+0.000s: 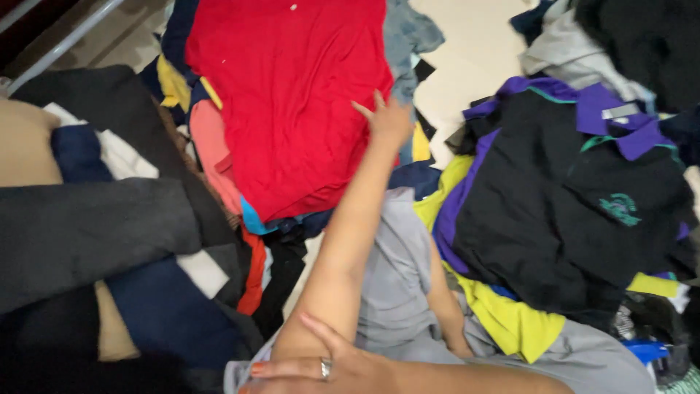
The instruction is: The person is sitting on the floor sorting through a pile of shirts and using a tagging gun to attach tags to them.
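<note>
our right hand (390, 120) reaches far out and rests on the right edge of the red shirt (292, 95); its fingers (368, 111) are spread and flat on the cloth, pinching nothing; our left hand (328, 368), a ring on one finger, lies across the reaching forearm near the elbow, fingers together and holding nothing; the red shirt lies spread flat on top of a pile of clothes, toward the far middle of the view, over a pink piece (211, 146) and a blue-grey one (408, 36); a black and purple shirt (576, 197) lies well apart to the right on a yellow-green garment (510, 321); dark folded cloth (87, 226) is stacked at the left; we judge the red shirt light, soft and limp, likely to sag and drag on the layers beneath if lifted by one corner; a pinch at the hem or the two shoulders would carry it best, and it should not slip; nothing about it looks fragile.
</note>
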